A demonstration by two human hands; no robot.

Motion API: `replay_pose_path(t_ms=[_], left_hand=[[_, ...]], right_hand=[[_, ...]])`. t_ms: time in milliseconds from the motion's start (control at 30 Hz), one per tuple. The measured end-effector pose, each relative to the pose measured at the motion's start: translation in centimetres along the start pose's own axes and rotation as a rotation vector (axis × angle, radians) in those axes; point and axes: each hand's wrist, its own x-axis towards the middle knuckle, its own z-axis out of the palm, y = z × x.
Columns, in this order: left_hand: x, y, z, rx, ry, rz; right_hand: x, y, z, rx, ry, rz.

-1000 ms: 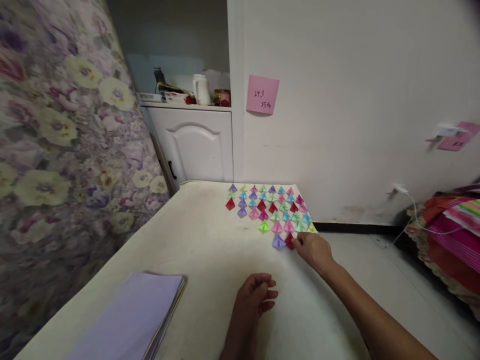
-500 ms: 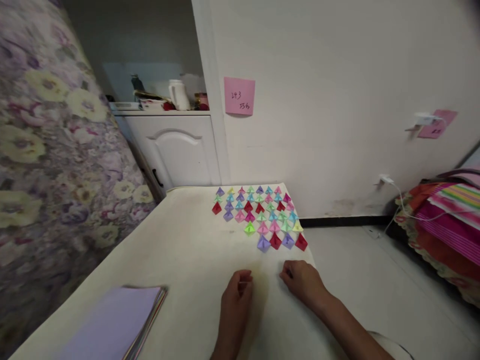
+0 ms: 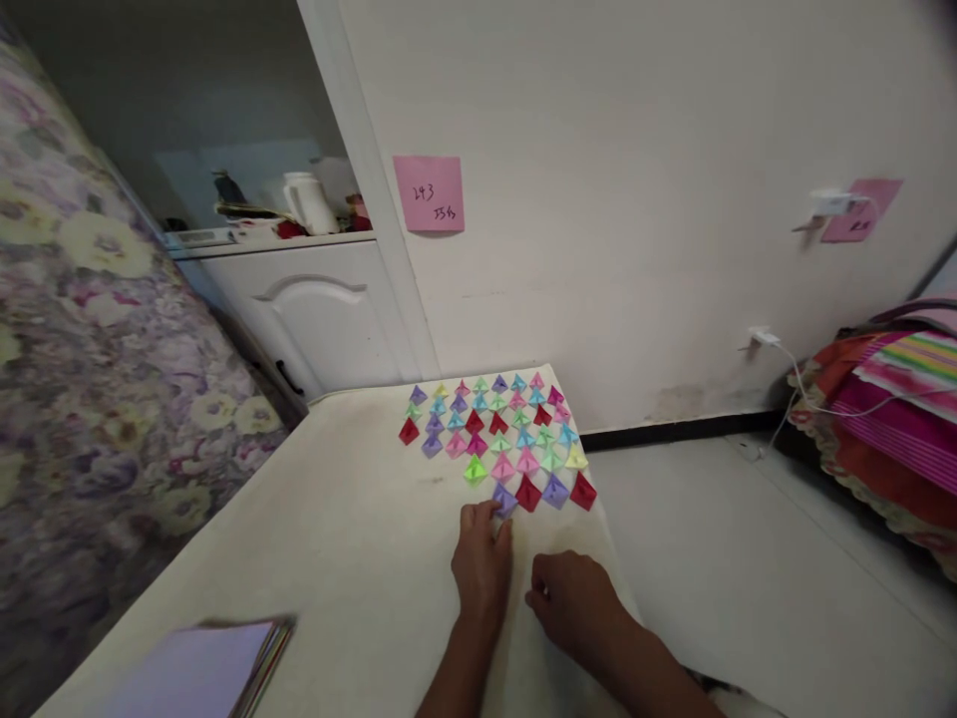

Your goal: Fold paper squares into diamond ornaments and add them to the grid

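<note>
Small folded paper pieces in many colours stand in rows on the cream-covered table (image 3: 351, 519). At the near left end of the front row is a purple folded paper piece (image 3: 504, 498). My left hand (image 3: 480, 558) has its thumb and fingertips closed at the lower left edge of that piece, partly covering it. My right hand (image 3: 574, 596) is closed to the right and nearer to me, just above or on the table, its fingers curled. Whatever it may hold is hidden. Beside the purple piece stands a dark red folded paper piece (image 3: 527, 492).
A stack of coloured paper (image 3: 198, 668) with a purple sheet on top lies at the near left. Floral curtain (image 3: 112, 419) hangs along the left side. Beyond the table are a white cabinet (image 3: 321, 334) and a wall (image 3: 598, 249) with a pink note (image 3: 430, 194).
My left hand has reached forward to the purple folded paper piece. My right hand stays closed and appears slightly lower and further left. The camera view has turned a little to the right.
</note>
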Motion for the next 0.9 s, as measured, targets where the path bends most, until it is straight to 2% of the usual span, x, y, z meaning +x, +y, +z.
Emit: replay_pose_path(t_ms=[600,900], left_hand=[[0.67,0.03,0.21,0.145,0.009,0.035],[0.65,0.42,0.39,0.221,-0.028,0.032]], right_hand=[[-0.29,-0.1,-0.2,0.03,-0.032,-0.018],[-0.34,-0.41,-0.31,0.026,-0.055,-0.014]])
